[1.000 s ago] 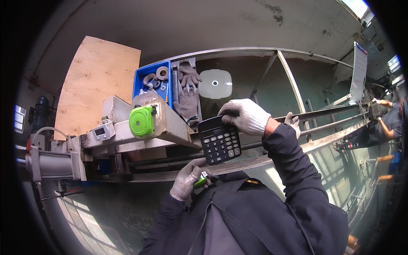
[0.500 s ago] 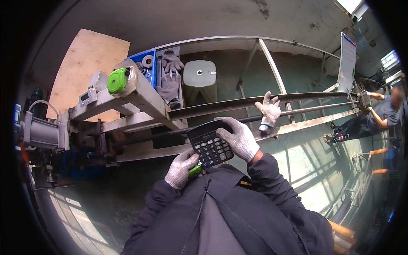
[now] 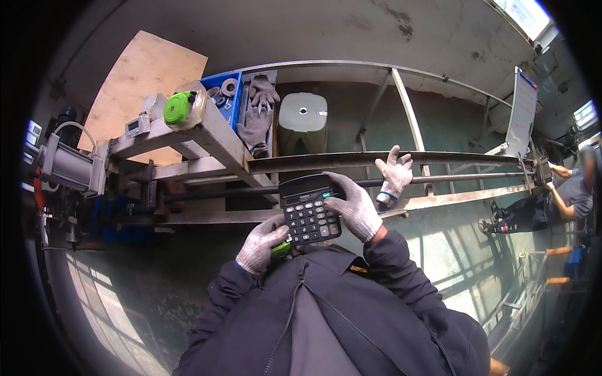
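My right hand (image 3: 357, 208), in a white knit glove, grips a black calculator (image 3: 311, 213) by its right edge, thumb over the front. The keypad and display face me. My left hand (image 3: 262, 245), gloved the same way, is closed at the calculator's lower left corner. A green tape measure (image 3: 281, 249) shows under its fingers, close to my jacket. Whether the left fingers also press on the calculator I cannot tell. Just beyond my right hand, a white glove with a blue cuff edge (image 3: 395, 174) rests on the rail, fingers up, no arm visible in it.
A long steel frame (image 3: 433, 202) with a dark bar (image 3: 451, 178) crosses before me. At left are another green tape measure (image 3: 179, 108), a small grey display device (image 3: 137, 126) and a cylinder (image 3: 69, 169). Behind stand a blue bin (image 3: 235, 113), grey gloves (image 3: 256, 128) and a lidded bin (image 3: 303, 113). A co-worker (image 3: 564, 188) stands far right.
The calculator has turned to a more upright angle in my hands. The view has shifted a little, and both hands keep their hold. The co-worker remains at the frame's far end.
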The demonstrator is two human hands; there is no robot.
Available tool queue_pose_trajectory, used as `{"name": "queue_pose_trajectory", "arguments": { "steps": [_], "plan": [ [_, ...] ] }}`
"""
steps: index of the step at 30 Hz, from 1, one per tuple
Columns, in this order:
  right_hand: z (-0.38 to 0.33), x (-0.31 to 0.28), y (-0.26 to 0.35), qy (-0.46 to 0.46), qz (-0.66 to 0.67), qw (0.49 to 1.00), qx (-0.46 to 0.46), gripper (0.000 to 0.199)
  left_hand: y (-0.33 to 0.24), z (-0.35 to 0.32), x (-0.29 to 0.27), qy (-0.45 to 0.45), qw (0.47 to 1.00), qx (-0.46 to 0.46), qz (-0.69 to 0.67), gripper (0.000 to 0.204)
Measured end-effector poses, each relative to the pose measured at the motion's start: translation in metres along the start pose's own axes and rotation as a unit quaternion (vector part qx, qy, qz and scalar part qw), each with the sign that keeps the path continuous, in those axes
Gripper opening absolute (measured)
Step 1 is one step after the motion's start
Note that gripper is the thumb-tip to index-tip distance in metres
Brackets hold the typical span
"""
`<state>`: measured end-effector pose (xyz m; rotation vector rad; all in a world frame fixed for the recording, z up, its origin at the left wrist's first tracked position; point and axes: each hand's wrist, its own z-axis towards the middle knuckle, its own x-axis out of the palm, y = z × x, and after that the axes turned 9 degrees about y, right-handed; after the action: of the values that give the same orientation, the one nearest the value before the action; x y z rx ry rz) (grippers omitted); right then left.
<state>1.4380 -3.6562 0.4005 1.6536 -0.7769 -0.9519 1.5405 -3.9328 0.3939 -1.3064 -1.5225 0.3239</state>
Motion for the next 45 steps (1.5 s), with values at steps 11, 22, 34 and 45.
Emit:
{"name": "queue_pose_trajectory", "arguments": {
  "steps": [11,22,34,45],
  "plan": [
    [-0.001,0.027,0.011,-0.026,-0.069,0.995,0.062,0.116,-0.010,0.010,-0.011,-0.008,0.998,-0.017,0.064,0.056],
    [-0.007,0.046,-0.003,-0.029,-0.088,0.990,0.109,0.155,-0.007,0.035,-0.017,-0.007,0.993,0.017,0.120,0.047],
    [-0.003,0.052,-0.007,-0.062,-0.096,0.989,0.094,0.155,0.000,0.044,-0.021,-0.006,0.991,0.018,0.134,0.045],
    [-0.011,0.050,-0.014,-0.033,-0.053,0.994,0.084,0.154,-0.005,0.038,-0.020,-0.019,0.992,0.018,0.127,0.042]
  ]
}}
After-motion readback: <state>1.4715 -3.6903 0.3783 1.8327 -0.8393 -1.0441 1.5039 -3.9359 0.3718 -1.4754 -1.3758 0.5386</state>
